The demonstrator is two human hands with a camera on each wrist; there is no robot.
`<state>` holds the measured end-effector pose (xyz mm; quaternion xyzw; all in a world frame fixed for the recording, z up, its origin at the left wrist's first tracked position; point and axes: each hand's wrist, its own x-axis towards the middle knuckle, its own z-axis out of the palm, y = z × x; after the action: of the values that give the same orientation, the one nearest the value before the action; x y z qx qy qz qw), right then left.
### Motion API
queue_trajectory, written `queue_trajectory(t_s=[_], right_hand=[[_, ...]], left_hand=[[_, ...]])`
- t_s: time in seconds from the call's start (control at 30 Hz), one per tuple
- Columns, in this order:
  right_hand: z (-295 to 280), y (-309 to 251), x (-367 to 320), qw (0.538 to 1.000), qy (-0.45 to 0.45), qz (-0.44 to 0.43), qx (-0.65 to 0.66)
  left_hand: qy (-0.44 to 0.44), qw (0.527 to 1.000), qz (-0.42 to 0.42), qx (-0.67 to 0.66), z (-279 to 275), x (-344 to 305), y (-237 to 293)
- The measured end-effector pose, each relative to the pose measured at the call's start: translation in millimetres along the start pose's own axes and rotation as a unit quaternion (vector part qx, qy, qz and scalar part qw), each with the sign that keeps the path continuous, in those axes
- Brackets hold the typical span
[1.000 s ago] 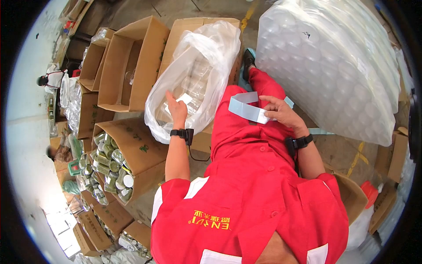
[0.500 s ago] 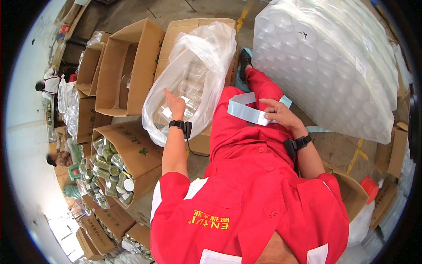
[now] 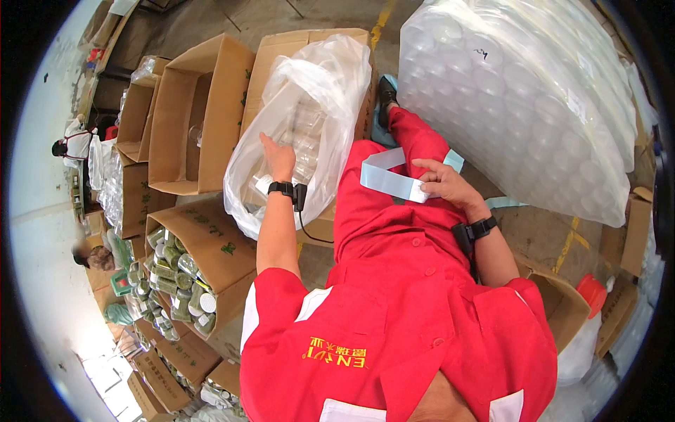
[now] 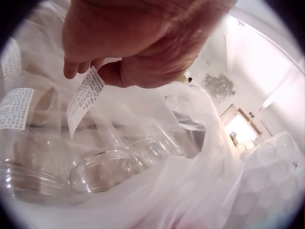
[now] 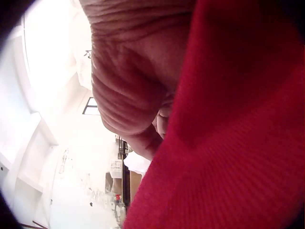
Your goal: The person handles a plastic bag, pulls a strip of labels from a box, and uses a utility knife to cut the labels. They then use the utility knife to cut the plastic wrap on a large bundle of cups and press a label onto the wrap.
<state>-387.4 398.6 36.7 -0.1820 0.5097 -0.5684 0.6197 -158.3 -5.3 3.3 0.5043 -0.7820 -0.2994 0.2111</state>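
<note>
My left hand reaches into a white plastic bag of clear jars. In the left wrist view its thumb and fingers pinch a small printed label by its upper end, above a clear jar lying on its side. Another printed label shows at that view's left edge. Over my lap, my right hand holds a light-blue label strip that bends in a loop, with a white patch at the fingertips. Red cloth hides much of that hand in the right wrist view.
Open cardboard boxes stand on the left, one filled with green-filled jars. A large wrapped stack of bubbled clear plastic rises at the right. Two people appear at the far left.
The head view has drifted slightly, shifting the boxes and bag left. My left hand has moved a little further into the bag, and a white label beside it no longer shows. My right hand keeps the strip.
</note>
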Motion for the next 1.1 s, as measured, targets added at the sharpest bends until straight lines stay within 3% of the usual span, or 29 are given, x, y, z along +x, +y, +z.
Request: queue_trajectory(t_s=[0.07, 0.3, 0.37, 0.4, 0.43, 0.5, 0.53, 0.57, 0.63, 0.77, 0.83, 0.97, 1.03, 1.07, 1.1], right_hand=[[0.8, -0.9, -0.4, 1.000, 0.001, -0.002, 0.001], [2.5, -2.3, -2.0, 1.000, 0.004, 0.000, -0.014], [2.1, -1.1, 0.2, 1.000, 0.004, -0.003, -0.013], [1.4, -0.5, 1.1, 1.000, 0.002, -0.001, -0.025], [0.6, 0.3, 1.7, 0.999, 0.000, 0.000, -0.036], [-0.3, 1.3, 2.3, 0.999, -0.003, -0.002, -0.041], [0.1, 1.9, 2.3, 0.999, -0.004, -0.004, -0.044], [0.5, 2.5, 2.1, 0.999, -0.006, -0.003, -0.046], [0.3, 1.9, 1.6, 0.999, -0.002, 0.009, -0.042], [4.6, -2.2, -1.8, 0.999, 0.004, 0.010, -0.036], [6.9, -4.9, -2.7, 0.999, 0.002, 0.009, -0.035], [8.4, -8.5, 0.3, 0.999, 0.005, 0.000, -0.054], [9.4, -13.7, 1.1, 0.997, 0.004, -0.012, -0.077], [9.7, -15.5, 1.1, 0.997, 0.010, -0.010, -0.075], [10.9, -19.9, 2.8, 0.997, 0.001, -0.026, -0.079]], left_hand=[[-0.013, 0.998, -0.052, -0.029, 2.0, 0.6, 11.9], [0.007, 0.989, -0.096, -0.114, 17.7, 1.2, 0.5], [0.064, 0.994, 0.028, -0.081, 23.5, -5.1, -26.3], [0.065, 0.994, 0.083, 0.008, 20.1, -12.9, -28.5], [0.067, 0.994, 0.083, 0.008, 19.8, -19.3, -29.4], [-0.064, 0.983, 0.113, 0.133, 19.9, -31.4, -27.3], [-0.086, 0.971, 0.136, 0.178, 21.2, -36.5, -24.2], [-0.084, 0.972, 0.133, 0.177, 21.9, -40.9, -21.2], [-0.032, 0.922, 0.245, 0.299, 24.5, -45.0, -17.9], [-0.038, 0.887, 0.313, 0.338, 14.6, -24.8, -9.0], [-0.152, 0.933, 0.167, 0.281, 4.6, -17.2, 15.5], [-0.108, 0.972, 0.152, 0.144, 12.8, -16.0, 26.8], [-0.083, 0.963, 0.256, 0.015, 20.3, -22.6, 42.8], [-0.089, 0.962, 0.257, 0.012, 24.2, -33.0, 55.0], [-0.155, 0.957, 0.238, -0.062, 15.6, -52.1, 90.2]])
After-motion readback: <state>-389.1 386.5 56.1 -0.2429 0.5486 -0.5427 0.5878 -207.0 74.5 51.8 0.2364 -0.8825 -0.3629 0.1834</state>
